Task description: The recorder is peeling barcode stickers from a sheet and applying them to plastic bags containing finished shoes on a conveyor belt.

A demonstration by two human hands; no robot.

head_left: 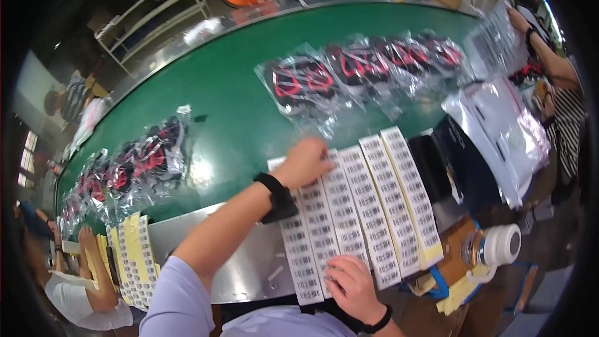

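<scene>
Strips of white barcode labels lie side by side on the metal edge of the table before me. At their far left end, my left hand, with a dark watch on its wrist, is closed with its fingers bent and thumb near the fingertips. Anything it pinches is hidden. My right hand, with a black band on the wrist, rests on the near end of the strips, its fingers loosely bent and apart. Beyond my left hand, a row of clear-bagged black and red items lies on the green surface.
More bagged black and red items lie at left, by a co-worker's hands and yellow-backed label sheets. White plastic bags, a black pouch and a white-lidded jar are at right. Another person's hand holds a clear bag.
</scene>
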